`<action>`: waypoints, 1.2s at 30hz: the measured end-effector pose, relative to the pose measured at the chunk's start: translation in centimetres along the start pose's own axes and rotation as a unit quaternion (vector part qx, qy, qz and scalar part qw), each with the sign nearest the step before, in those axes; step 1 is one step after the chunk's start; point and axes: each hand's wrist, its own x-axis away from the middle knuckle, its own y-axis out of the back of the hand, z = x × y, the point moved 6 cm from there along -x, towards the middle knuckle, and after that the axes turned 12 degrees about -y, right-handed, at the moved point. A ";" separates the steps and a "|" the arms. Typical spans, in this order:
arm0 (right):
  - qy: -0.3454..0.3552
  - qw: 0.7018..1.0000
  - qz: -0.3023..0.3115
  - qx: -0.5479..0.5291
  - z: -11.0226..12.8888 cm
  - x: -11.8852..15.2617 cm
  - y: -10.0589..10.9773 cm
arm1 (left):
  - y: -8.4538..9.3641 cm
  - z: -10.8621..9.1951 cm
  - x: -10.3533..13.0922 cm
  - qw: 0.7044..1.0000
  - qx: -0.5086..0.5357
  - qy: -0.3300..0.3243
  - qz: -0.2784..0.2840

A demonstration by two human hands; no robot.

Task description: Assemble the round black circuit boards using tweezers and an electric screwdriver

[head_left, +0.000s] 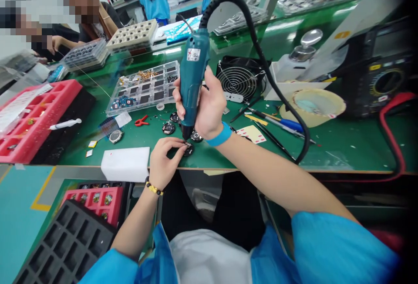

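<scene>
My right hand (209, 105) is wrapped round a teal electric screwdriver (193, 72), held upright with its black cable looping off to the right. The screwdriver's tip points down onto a small round black part (188, 149) at the table's front edge. With thumb and fingers, my left hand (165, 157) pinches that part at its edge. Whether the tip touches a screw is too small to tell. More round black parts (169, 128) with fine circuitry lie just behind, some partly hidden by the screwdriver and my right hand.
A clear compartment box (140, 88) of small parts stands behind the hands. At left are a red clamp (141, 121), a white block (126, 163) and a pink foam tray (62, 96). A fan (237, 79), tweezers, pens and a yellow bowl (313, 106) lie right. Two people sit far left.
</scene>
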 end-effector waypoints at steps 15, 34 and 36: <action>0.023 0.995 0.039 0.091 -2.1 0.4 -0.8 | -0.8 -1.0 0.6 0.995 -0.014 -0.077 0.057; -0.043 0.994 0.046 0.086 -3.4 1.6 -1.5 | -0.6 -0.6 0.6 0.996 0.027 -0.027 0.078; -0.051 0.996 0.035 0.070 -3.0 1.5 -1.4 | -0.6 -0.5 0.6 0.996 0.037 -0.022 0.079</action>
